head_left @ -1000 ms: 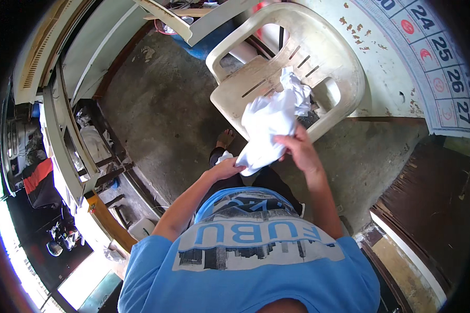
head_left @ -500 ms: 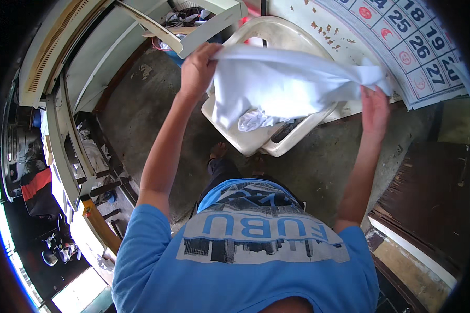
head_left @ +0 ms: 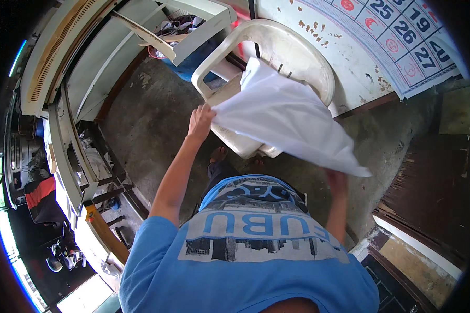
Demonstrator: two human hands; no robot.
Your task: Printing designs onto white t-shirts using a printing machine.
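A plain white cloth [head_left: 297, 115] is spread out in the air above a cream plastic chair [head_left: 292, 44], hiding much of its seat. My left hand [head_left: 200, 123] is closed, pinching the cloth's left corner beside the chair's front. Under the cloth's lower right edge is my right hand [head_left: 337, 180], blurred, with its fingers hidden by the fabric. Whether it grips the cloth does not show.
Behind the chair, a large paper calendar [head_left: 397, 44] hangs on a stained white wall. A blue container [head_left: 190, 69] stands at the chair's left, below a white shelf frame [head_left: 203, 34]. Dark wooden boards [head_left: 433, 193] lie at the right.
The cloth has swung from stretched between both hands to a slanting spread. My right hand has dropped toward my body and under it; my left hand has come lower.
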